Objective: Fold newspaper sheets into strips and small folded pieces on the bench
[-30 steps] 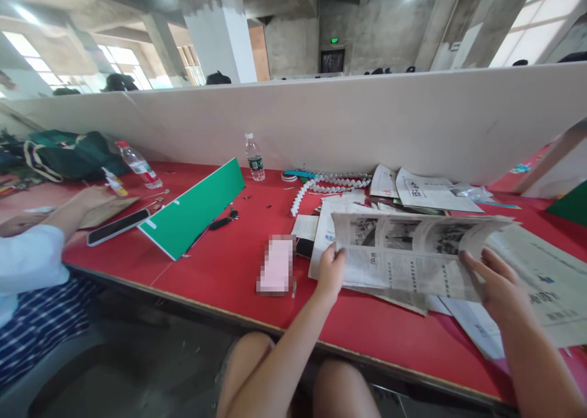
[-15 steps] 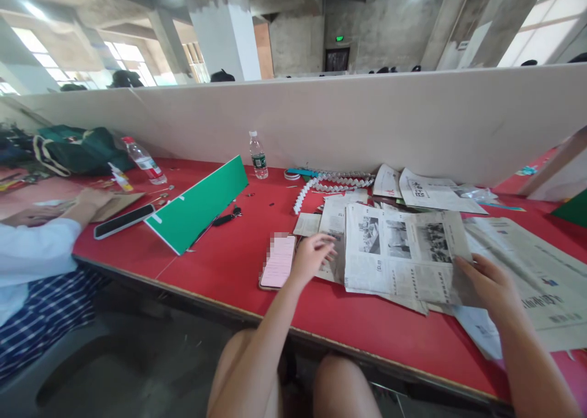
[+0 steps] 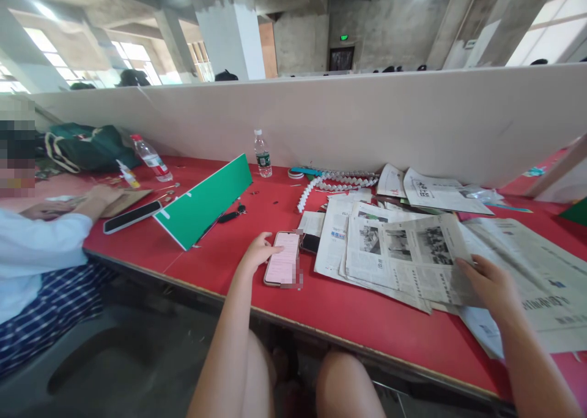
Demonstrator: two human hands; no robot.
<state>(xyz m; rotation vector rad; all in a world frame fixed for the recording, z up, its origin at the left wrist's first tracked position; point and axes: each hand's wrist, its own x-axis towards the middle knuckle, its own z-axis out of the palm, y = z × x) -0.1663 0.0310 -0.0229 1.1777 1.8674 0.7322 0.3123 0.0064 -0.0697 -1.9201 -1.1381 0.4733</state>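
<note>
Two bare hands, each at a different item.

Left hand [image 3: 260, 250]: at the upper left edge of the smartphone [image 3: 279, 270], fingers loosely parted, one digit reaching across the lit screen. Contact with the glass: cannot tell. Nothing gripped. The smartphone lies flat, screen up, on the red tabletop [image 3: 316, 317], beneath the reaching digit and right of the other fingers.

Right hand [image 3: 490, 282]: thumb over the right-hand margin of the newspaper sheet [image 3: 403, 262]; remaining fingers partly hidden. Reads as a light pinch on paper. The newspaper sheet extends leftward from that thumb, photographs up, over other newspaper pages [image 3: 331, 247]. A larger newspaper spread [image 3: 545, 277] lies beyond the knuckles on the right.

Handling, judged: newspaper sheet light, limp, easily creased or torn; likely to sag away from a one-edge hold. Best taken at opposite margins, thumbs on top, with little pull. Loose pages beneath could slide along with it.

Smartphone probably stiff, compact, heavier than the paper, smooth-faced and a little slippery; glass presumably the fragile part. Suggested hold: both long sides, thumb left of the screen, fingers on the right side, clear of the glass.
</note>
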